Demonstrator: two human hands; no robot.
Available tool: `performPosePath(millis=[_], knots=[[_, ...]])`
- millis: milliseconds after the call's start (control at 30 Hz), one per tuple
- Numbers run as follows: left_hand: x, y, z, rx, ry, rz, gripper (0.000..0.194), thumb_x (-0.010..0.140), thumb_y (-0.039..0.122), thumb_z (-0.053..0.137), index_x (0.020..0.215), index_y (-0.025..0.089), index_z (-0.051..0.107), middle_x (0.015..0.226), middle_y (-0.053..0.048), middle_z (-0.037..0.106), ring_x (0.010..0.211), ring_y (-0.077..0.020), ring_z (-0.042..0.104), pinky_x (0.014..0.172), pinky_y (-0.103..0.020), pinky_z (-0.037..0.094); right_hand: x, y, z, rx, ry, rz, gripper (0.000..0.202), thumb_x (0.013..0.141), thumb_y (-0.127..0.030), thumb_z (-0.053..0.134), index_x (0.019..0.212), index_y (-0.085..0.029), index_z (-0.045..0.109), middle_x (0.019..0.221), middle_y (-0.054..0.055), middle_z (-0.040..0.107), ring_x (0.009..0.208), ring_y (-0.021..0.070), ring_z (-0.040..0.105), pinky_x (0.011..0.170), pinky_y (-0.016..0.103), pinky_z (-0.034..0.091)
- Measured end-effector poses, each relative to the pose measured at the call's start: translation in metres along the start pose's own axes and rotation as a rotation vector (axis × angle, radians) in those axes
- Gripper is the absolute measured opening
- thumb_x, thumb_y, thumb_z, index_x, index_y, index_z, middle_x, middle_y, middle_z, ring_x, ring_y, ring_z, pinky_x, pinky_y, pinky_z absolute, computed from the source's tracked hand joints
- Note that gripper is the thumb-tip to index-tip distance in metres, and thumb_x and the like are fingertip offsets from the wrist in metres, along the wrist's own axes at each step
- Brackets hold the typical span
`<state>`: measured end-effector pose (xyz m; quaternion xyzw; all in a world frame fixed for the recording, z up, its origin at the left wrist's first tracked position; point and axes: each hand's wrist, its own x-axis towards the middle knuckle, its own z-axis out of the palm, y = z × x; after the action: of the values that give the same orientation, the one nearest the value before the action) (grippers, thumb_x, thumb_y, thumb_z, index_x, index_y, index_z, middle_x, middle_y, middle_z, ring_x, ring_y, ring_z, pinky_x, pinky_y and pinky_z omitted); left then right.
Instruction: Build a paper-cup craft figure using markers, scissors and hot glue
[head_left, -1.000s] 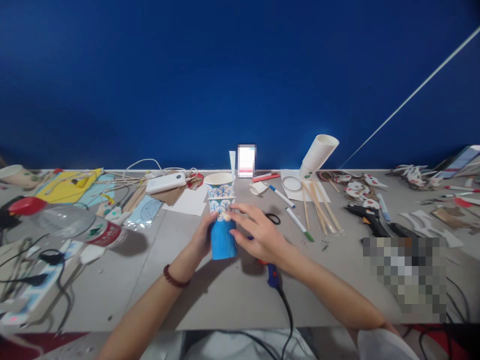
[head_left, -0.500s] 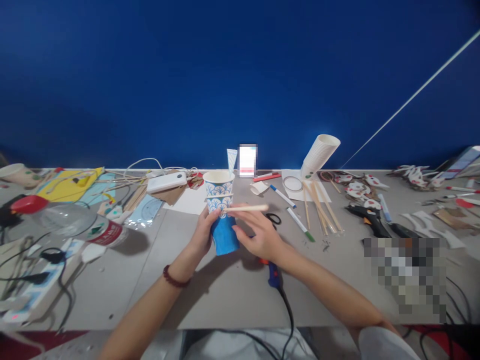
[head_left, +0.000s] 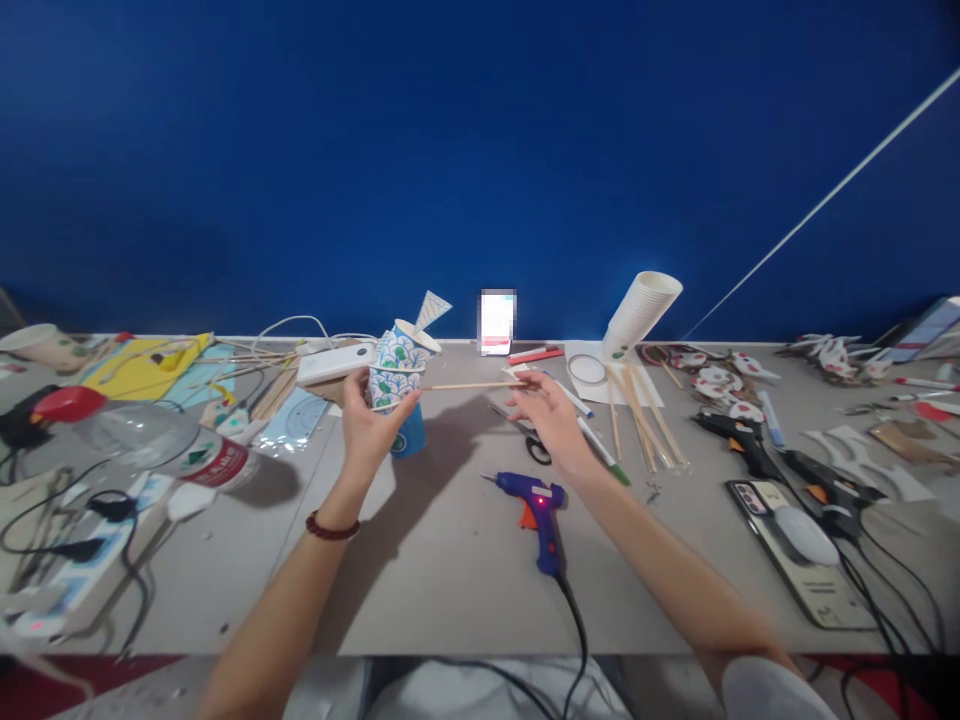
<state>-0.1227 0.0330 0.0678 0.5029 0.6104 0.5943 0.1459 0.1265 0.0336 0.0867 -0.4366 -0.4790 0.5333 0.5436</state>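
Blue-and-white patterned paper cups (head_left: 394, 388), stacked with a solid blue part at the bottom, lean to one side in my left hand (head_left: 367, 425), its fingers wrapped round them. A triangular paper piece (head_left: 433, 311) stands up at the top cup's rim. My right hand (head_left: 553, 420) pinches the far end of a thin wooden stick (head_left: 472, 386). The stick runs level to the cups' side; whether it pierces them I cannot tell. Below my right hand lies a purple-blue glue gun (head_left: 534, 498) with a red light on. Scissors (head_left: 537, 447) are partly hidden beside that hand.
A stack of white paper cups (head_left: 641, 315) leans at the back right, near loose wooden sticks (head_left: 641, 420). On the left are a plastic bottle (head_left: 161, 445) and a power strip (head_left: 90, 565). A phone (head_left: 802, 560) and black glue guns (head_left: 739, 440) lie right.
The cups have moved left and tilted, turning to show green-patterned sides. My right hand has drawn away to the right, along the stick's end. The glue gun is now uncovered.
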Motion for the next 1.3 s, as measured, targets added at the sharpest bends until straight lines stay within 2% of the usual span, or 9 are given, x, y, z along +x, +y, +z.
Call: performPosePath(millis=[267,433,533,633,800,933,1033,1167,1300], knots=[[-0.003,-0.002,0.001,0.038,0.014,0.009,0.069,0.062,0.041,0.081,0.119,0.018,0.05,0.113,-0.01,0.061,0.104,-0.0239,0.06,0.09,-0.036,0.048,0.007,0.019,-0.01,-0.277,-0.019,-0.059,0.019,0.081,-0.035,0.06,0.09,-0.019,0.063,0.085,0.003,0.068,0.075,0.0172,0.067,0.072,0.032,0.053],[0.001,-0.006,-0.001,-0.106,0.026,-0.039,0.04,0.079,0.043,0.061,0.11,0.02,0.055,0.109,-0.007,0.061,0.103,-0.021,0.059,0.089,-0.033,0.047,0.006,0.014,-0.014,-0.493,-0.161,0.006,0.012,0.08,-0.031,0.059,0.086,-0.021,0.061,0.078,0.003,0.069,0.073,0.0183,0.066,0.069,0.032,0.051],[0.006,-0.012,-0.002,-0.261,0.031,-0.157,0.031,0.078,0.04,0.056,0.103,0.021,0.059,0.103,-0.005,0.063,0.1,-0.0204,0.059,0.088,-0.032,0.047,0.003,0.004,-0.014,-0.623,-0.241,0.071,0.012,0.083,-0.031,0.057,0.088,-0.021,0.06,0.078,0.004,0.07,0.068,0.0175,0.064,0.06,0.029,0.048],[0.013,-0.014,-0.006,-0.394,-0.01,-0.237,0.032,0.072,0.039,0.059,0.099,0.021,0.061,0.101,-0.003,0.064,0.101,-0.0218,0.06,0.086,-0.031,0.047,0.0,-0.007,-0.015,-0.658,-0.338,0.137,0.019,0.085,-0.032,0.055,0.101,-0.022,0.059,0.077,0.002,0.071,0.055,0.0136,0.057,0.048,0.024,0.042],[0.019,-0.005,-0.017,-0.46,-0.23,-0.274,0.043,0.066,0.038,0.065,0.105,0.02,0.063,0.103,-0.005,0.068,0.094,-0.0226,0.064,0.079,-0.032,0.051,-0.004,-0.023,-0.015,-0.628,-0.445,0.209,0.022,0.085,-0.03,0.057,0.105,-0.023,0.059,0.075,0.001,0.071,0.049,0.0107,0.054,0.04,0.02,0.036],[0.019,0.005,-0.02,-0.337,-0.239,-0.37,0.048,0.061,0.039,0.072,0.105,0.021,0.064,0.093,-0.004,0.07,0.076,-0.019,0.064,0.064,-0.028,0.052,-0.009,-0.028,-0.015,-0.607,-0.535,0.247,0.02,0.083,-0.034,0.062,0.099,-0.022,0.064,0.069,0.002,0.071,0.041,0.0098,0.048,0.037,0.022,0.035],[0.021,0.008,-0.02,-0.327,-0.238,-0.423,0.048,0.059,0.041,0.074,0.103,0.022,0.066,0.09,-0.003,0.07,0.072,-0.0175,0.063,0.06,-0.026,0.051,-0.011,-0.03,-0.016,-0.566,-0.628,0.269,0.032,0.083,-0.044,0.063,0.109,-0.023,0.066,0.074,0.004,0.073,0.041,0.0106,0.05,0.036,0.023,0.035],[0.028,0.005,-0.025,-0.358,-0.26,-0.457,0.05,0.057,0.043,0.077,0.102,0.021,0.069,0.091,-0.004,0.071,0.076,-0.0182,0.064,0.062,-0.024,0.051,-0.009,-0.031,-0.02,-0.499,-0.578,0.233,0.045,0.083,-0.049,0.064,0.12,-0.024,0.064,0.083,0.006,0.074,0.068,0.0188,0.066,0.047,0.024,0.046],[0.031,0.001,-0.032,-0.351,-0.359,-0.475,0.053,0.055,0.046,0.079,0.1,0.021,0.07,0.093,-0.007,0.072,0.078,-0.0214,0.066,0.063,-0.027,0.053,-0.004,-0.03,-0.022,-0.517,-0.43,0.114,0.032,0.087,-0.041,0.059,0.112,-0.023,0.066,0.088,0.006,0.073,0.075,0.0192,0.067,0.061,0.029,0.051]])
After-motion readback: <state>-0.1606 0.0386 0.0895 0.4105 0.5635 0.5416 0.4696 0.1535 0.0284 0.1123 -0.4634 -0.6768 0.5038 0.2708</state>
